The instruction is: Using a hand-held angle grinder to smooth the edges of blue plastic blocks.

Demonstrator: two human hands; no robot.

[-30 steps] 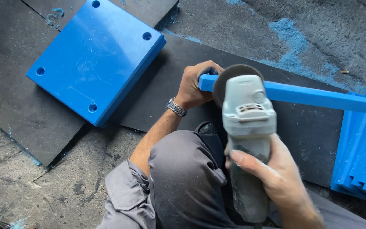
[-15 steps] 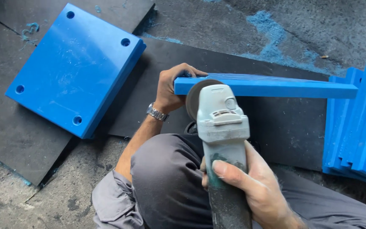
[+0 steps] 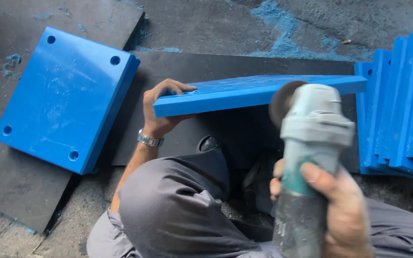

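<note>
Blue plastic slab [image 3: 259,93], stiff, thick and likely heavy and slick, is tilted over the black floor mat [image 3: 244,64], pinched at its nine-o'clock end by the left hand [image 3: 161,112], while the right hand [image 3: 338,210] clamps the angle grinder [image 3: 311,143] at its three-o'clock edge.

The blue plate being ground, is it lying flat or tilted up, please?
Tilted: the left hand lifts the blue plate off the black mat.

One angle grinder [image 3: 311,157]; one wristwatch [image 3: 149,140]; two hands; one blue plate [image 3: 244,93] held, one flat stack [image 3: 63,100] upper left, several leaning plates [image 3: 402,105] right.
</note>
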